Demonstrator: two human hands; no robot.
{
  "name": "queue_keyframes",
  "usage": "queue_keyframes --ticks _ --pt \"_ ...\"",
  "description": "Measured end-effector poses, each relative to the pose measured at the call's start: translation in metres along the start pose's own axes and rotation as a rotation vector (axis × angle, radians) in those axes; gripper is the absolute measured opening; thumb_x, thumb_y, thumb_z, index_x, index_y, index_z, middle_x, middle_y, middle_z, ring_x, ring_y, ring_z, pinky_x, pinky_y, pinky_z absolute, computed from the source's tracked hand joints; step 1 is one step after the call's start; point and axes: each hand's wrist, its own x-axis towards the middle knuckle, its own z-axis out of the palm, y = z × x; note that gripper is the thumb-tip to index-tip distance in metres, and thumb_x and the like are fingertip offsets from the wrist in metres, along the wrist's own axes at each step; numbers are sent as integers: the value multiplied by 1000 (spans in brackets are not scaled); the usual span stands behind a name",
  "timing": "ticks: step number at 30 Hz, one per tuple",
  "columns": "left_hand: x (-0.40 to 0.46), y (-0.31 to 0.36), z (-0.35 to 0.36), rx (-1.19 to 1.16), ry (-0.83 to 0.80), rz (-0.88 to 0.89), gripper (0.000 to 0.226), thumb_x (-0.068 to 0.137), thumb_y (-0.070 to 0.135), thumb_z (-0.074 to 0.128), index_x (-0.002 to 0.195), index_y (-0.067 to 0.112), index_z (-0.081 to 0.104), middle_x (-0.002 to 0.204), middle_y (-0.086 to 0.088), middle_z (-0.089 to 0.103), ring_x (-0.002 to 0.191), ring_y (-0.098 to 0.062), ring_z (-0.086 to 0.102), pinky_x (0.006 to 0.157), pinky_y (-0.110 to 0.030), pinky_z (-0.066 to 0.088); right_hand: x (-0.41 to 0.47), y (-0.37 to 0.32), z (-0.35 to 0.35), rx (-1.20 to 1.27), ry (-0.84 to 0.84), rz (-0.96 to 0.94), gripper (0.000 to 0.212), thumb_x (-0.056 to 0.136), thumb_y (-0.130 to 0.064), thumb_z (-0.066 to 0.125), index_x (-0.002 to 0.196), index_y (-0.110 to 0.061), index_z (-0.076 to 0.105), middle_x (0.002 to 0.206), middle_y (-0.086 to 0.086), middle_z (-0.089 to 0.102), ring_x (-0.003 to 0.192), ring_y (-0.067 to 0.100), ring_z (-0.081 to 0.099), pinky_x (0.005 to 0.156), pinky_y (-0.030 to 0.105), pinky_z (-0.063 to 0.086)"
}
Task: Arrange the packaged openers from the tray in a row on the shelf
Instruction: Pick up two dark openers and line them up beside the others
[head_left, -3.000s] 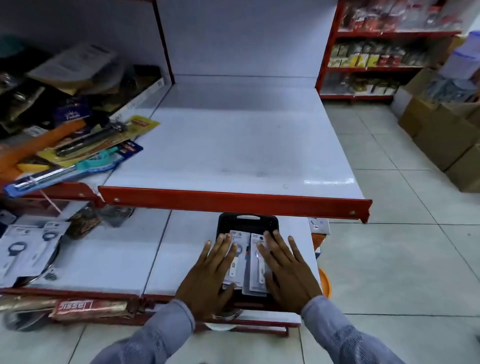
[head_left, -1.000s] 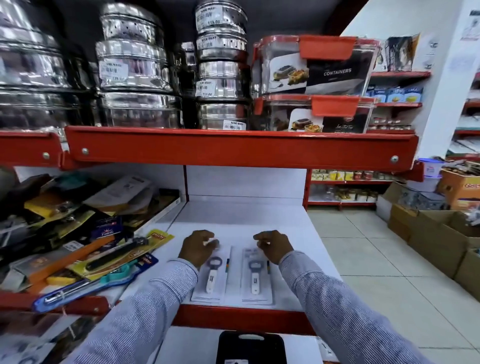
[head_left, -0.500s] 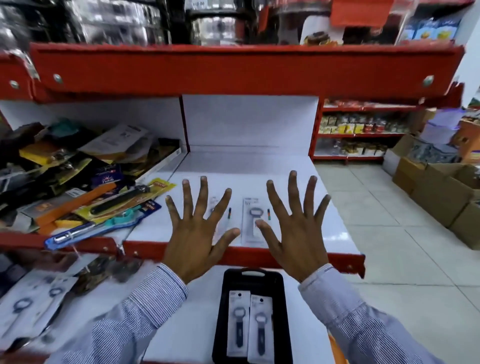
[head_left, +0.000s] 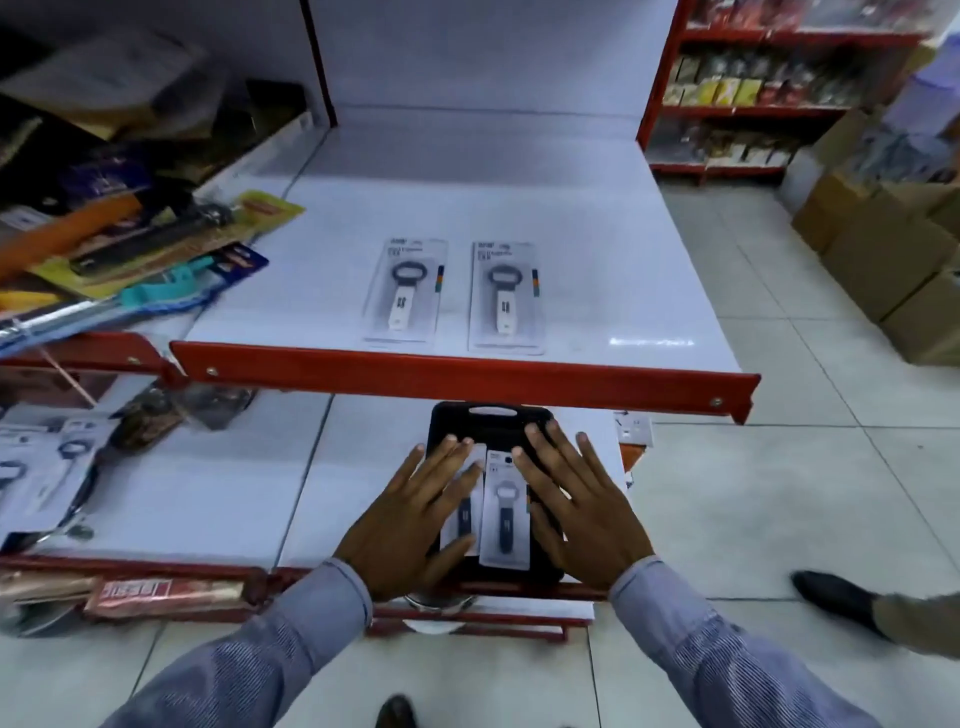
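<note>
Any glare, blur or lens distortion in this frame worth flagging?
Head view: small glare streak on the white shelf near its front right; the cluttered left goods and far aisle are smeared; wide-angle bending bows the red shelf edge; both placed openers stay legible.

White shelf (head_left: 597, 249) with red front edge, two packaged openers (head_left: 402, 291) side by side, lower shelf (head_left: 218, 483) carrying black tray (head_left: 457, 421)
</note>
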Motion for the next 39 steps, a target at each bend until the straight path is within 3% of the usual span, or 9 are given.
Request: queue_keyframes --ticks 4,8,13,22,27,31,33,37,39 --pt "29 -25 39 -77 -338 -105 97 88 52 58 157 15 0 167 -8 -5 154 -21 -7 127 -47 11 7 9 44 78 -325 87 71 87 -32 58 150 -14 31 160 9 27 150 26 20 120 48 29" --pt "69 -48 61 26 -657 -154 124 74 56 75 155 8 -5 166 -17 -4 154 -33 -2 126 -42 3 32 32 73 31 -815 239 118 74 -58 72 154 -6 3 164 14 6 152 30 4 126 41 7" --pt "95 -53 76 153 -749 -155 148 52 63 86 154 1 -1 163 -23 13 151 -39 14 126 -48 8 57 35 97 -201 -934 152 140 53 -76 73 152 0 8 160 19 18 150 34 12 123 50 -6" --pt "102 -47 57 125 -617 -250 130 40 52 95 142 2 32 140 -21 38 128 -39 40 106 -49 45 74 41 97 -147 -841 208 126 37 -69 85 136 -3 43 137 20 45 126 36 41 117 44 29" --pt "76 -37 22 -118 -329 -348 79 69 22 86 138 18 47 135 -16 51 113 -35 60 93 -43 55 80 38 57 224 -738 438 71 55 -34 88 119 -18 59 127 14 55 117 35 55 96 43 53" --pt "41 -8 -15 -269 -219 -401 41 76 8 74 105 32 58 97 -11 73 90 -31 70 75 -32 56 62 20 1 374 -523 477 19 75 -12 71 90 -23 70 96 7 73 91 26 67 80 28 52" --pt "27 11 -36 -229 -150 -356 27 83 13 68 100 31 56 85 -9 71 81 -28 66 66 -31 51 53 5 -30 407 -398 447 18 78 -10 68 83 -27 70 85 -1 75 80 19 68 76 34 58" --pt "17 34 -92 -240 74 -316 28 86 22 69 107 35 58 89 -2 69 82 -19 62 72 -35 54 49 -10 -92 442 -155 365 13 86 -20 68 93 -30 69 91 -11 75 85 9 67 78 36 58" --pt "20 43 -128 -304 215 -306 34 83 21 74 108 38 58 92 8 71 83 -5 63 75 -20 53 56 -12 -127 530 -22 343 15 86 -21 71 99 -29 70 96 -13 75 89 4 69 82 31 59"
